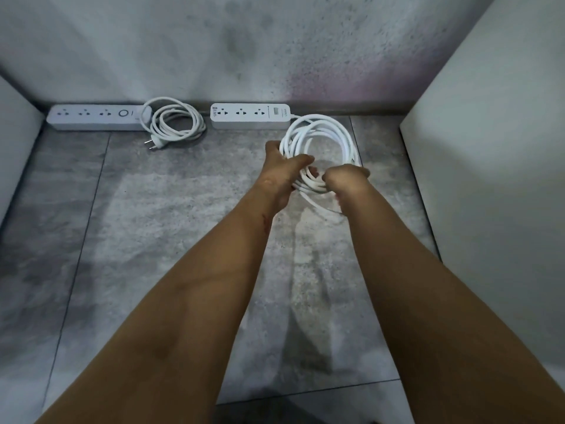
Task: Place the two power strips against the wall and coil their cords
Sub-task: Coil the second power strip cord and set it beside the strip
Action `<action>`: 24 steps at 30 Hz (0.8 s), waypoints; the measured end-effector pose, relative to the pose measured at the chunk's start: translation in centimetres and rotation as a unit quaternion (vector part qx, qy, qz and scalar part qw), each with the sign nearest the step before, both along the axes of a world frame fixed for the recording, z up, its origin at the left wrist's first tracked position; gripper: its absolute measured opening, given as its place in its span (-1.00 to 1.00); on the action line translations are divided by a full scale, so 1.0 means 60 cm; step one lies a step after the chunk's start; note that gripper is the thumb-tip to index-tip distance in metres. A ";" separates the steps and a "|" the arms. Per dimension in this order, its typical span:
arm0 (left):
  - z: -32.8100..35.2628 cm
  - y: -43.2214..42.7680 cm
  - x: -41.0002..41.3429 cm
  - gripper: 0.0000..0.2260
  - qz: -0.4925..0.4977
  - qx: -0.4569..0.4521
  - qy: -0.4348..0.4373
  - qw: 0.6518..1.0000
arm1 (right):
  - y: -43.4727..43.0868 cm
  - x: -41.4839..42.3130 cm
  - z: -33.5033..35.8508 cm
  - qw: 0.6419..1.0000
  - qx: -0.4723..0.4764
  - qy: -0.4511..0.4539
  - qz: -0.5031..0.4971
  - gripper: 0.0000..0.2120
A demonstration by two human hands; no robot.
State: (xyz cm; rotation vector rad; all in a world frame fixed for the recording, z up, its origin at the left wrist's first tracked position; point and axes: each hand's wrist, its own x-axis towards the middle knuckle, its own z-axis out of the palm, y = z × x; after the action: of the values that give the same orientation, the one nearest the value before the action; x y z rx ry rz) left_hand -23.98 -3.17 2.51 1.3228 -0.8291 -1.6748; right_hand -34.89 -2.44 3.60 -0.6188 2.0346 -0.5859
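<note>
I am holding a white cord that is wound into a big ring. My left hand is closed around the left side of the ring, with my thumb lying over the loops. My right hand is curled into a fist around the near part of the ring, squeezing the loops together. A loose loop of the cord hangs down under my right hand.

This cord runs from the right power strip. That strip lies flat on the grey tile floor, along the far edge where the floor meets the wall, and it looks to be touching the wall. The ring of cord sits just beside the strip's right end.

The left power strip lies along the same far edge, close to the far left corner of the floor. Its own cord is already coiled up and rests on the floor between the two strips. The plug of that cord sticks out at the near side of the coil.

A white panel stands at the right edge of the floor.
</note>
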 end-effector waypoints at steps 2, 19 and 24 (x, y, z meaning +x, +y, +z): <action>0.006 -0.004 -0.003 -0.62 -0.040 -0.033 -0.081 0.995 | 0.005 -0.011 0.008 0.989 -0.004 0.145 0.037 -0.14; -0.012 -0.014 -0.006 -0.40 -0.099 -0.069 -0.161 0.980 | 0.015 -0.043 -0.010 0.970 -0.189 0.149 0.034 -0.76; -0.037 0.008 -0.020 -0.65 -0.084 0.103 -0.067 0.989 | 0.003 -0.047 -0.017 0.965 -0.171 -0.094 -0.178 -0.66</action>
State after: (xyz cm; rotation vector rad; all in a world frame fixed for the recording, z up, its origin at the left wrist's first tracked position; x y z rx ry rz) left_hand -25.20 -2.71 0.31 1.5572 -0.8845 -1.8604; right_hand -37.74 -2.26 2.60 -0.3737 1.8869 -1.1810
